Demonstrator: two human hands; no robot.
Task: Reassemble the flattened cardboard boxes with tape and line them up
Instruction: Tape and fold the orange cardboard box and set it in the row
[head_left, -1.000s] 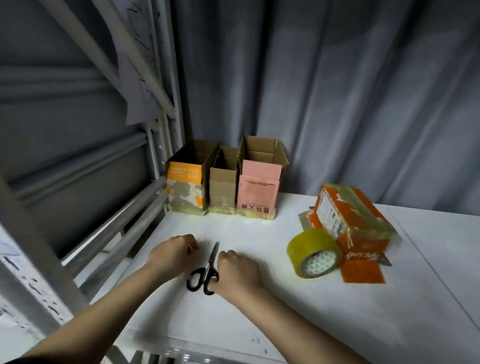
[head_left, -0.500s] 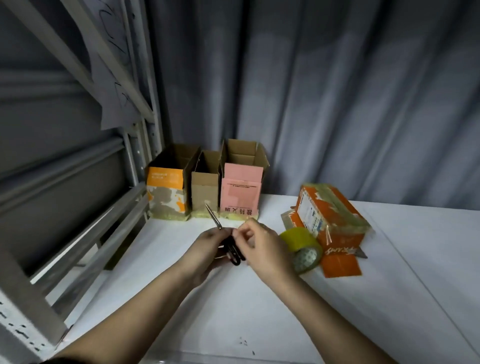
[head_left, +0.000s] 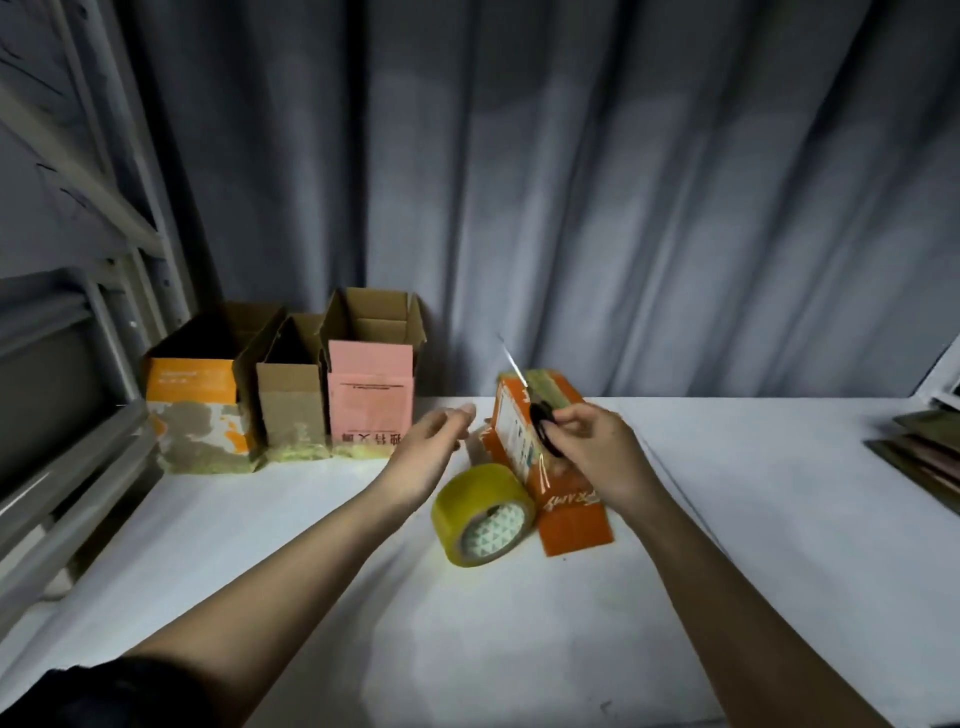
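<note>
Right hand (head_left: 597, 452) pinches the scissors (head_left: 540, 421), left hand (head_left: 431, 441) spread empty; that taped orange box (head_left: 540, 441) looks light, flimsy, best grabbed by its sides.

Grey curtain (head_left: 623, 182) behind white table (head_left: 779, 519); metal shelving rack (head_left: 78, 291) at left

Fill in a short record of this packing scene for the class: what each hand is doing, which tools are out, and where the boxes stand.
left hand: open, reaching forward, holds nothing
right hand: grips the scissors, blades pointing up
tape roll: yellow, on its edge on the table, against the orange box
orange box: taped, lying on its side, one flap flat on the table
standing boxes: orange-and-white box, plain brown box, pink box, open-topped, in a row by the curtain
</note>
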